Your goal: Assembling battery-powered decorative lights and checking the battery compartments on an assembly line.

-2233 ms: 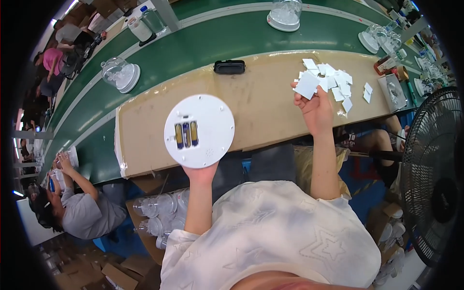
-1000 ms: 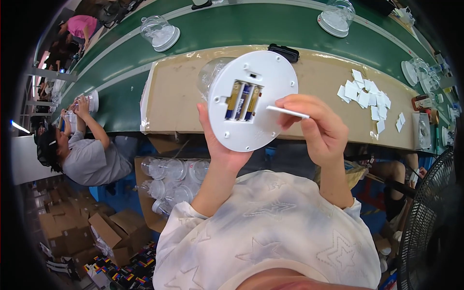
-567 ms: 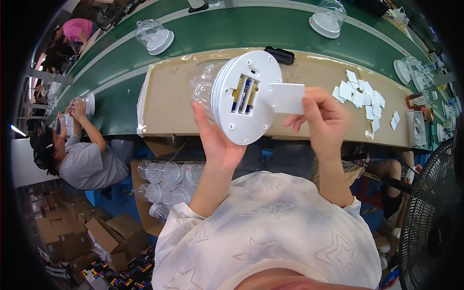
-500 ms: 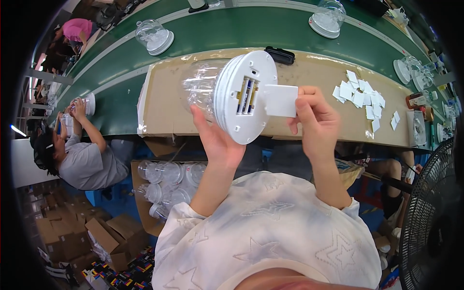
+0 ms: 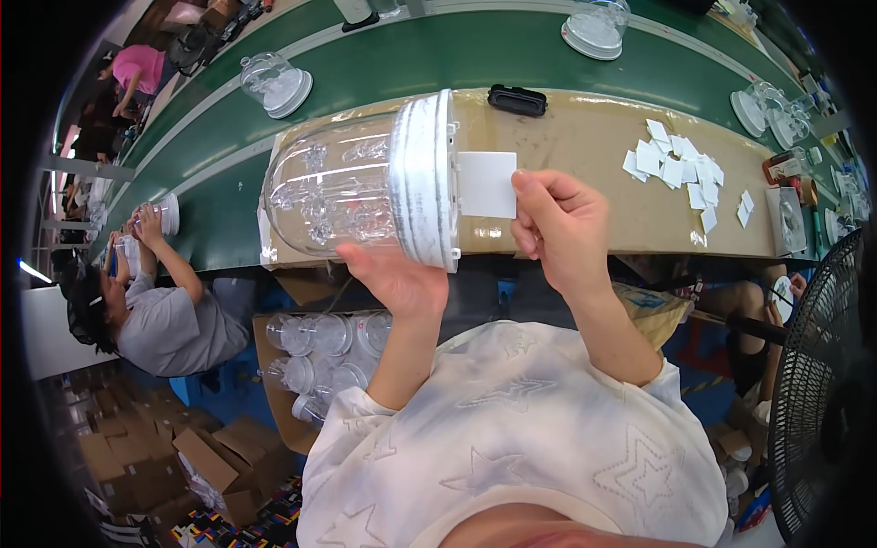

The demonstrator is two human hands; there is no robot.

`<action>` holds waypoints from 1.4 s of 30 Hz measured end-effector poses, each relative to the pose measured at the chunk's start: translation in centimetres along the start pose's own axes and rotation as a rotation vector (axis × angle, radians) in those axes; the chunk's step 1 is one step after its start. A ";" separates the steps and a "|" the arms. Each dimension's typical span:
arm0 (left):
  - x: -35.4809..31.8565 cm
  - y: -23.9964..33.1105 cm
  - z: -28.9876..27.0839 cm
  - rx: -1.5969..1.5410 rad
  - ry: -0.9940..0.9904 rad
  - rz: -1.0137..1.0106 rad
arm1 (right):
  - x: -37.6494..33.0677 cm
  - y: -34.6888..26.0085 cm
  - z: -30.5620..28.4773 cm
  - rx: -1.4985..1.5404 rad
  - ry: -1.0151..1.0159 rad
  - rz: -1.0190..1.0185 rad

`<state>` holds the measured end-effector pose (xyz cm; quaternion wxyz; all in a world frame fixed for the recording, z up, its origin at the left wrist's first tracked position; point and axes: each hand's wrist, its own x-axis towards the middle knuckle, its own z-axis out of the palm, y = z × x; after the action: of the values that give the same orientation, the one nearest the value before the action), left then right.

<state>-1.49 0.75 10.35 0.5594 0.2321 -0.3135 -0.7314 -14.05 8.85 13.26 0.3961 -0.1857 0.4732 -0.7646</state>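
A clear plastic dome (image 5: 331,196) on a white ribbed base (image 5: 423,183) lies on its side in the air above the worktable, with small clear shapes inside it. My left hand (image 5: 400,281) holds it from below, close to where dome and base meet. The base's underside faces right and shows edge-on, so its battery compartment is hidden. Between thumb and fingers, my right hand (image 5: 565,219) pinches a flat white battery cover (image 5: 488,184). Its left edge is at the base's underside; I cannot tell whether it touches.
More white covers (image 5: 671,172) lie heaped on the cardboard sheet (image 5: 594,233). A black case (image 5: 517,100) sits behind. Domes (image 5: 596,35) stand on the green conveyor (image 5: 457,55). A box of domes (image 5: 329,338) is below left, a fan (image 5: 818,393) at right. A person (image 5: 178,320) works at left.
The dome has turned so its underside, earlier showing the batteries, now faces right. My right hand has moved left with the battery cover. My left hand still supports the dome.
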 end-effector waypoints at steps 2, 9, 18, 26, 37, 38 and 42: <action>0.0 -0.2 -0.2 0.025 -0.010 0.014 | 0.0 0.1 0.0 0.003 0.008 0.016; 0.1 -0.3 -1.0 0.088 -0.036 0.024 | 0.2 0.8 -0.1 0.004 -0.015 0.014; 0.2 -1.4 -1.9 0.208 -0.050 0.046 | 0.3 0.7 0.1 -0.109 -0.041 0.035; 1.6 -4.3 -4.7 0.255 -0.069 0.216 | 1.1 1.1 -1.9 -0.111 -0.274 0.177; 2.8 -5.8 -3.6 0.562 -0.167 0.408 | 3.5 3.9 -4.6 -0.390 -0.288 -0.007; 3.2 -6.0 -3.9 0.616 -0.183 0.430 | 3.7 4.1 -4.9 -0.387 -0.282 -0.009; 4.9 -7.2 -3.9 0.573 -0.245 0.366 | 4.9 4.8 -6.2 -0.286 -0.213 0.004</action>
<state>-4.93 -3.49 2.52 0.5513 0.2300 -0.6070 -0.5241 -19.07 7.46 5.62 0.4151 -0.3191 0.5330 -0.6646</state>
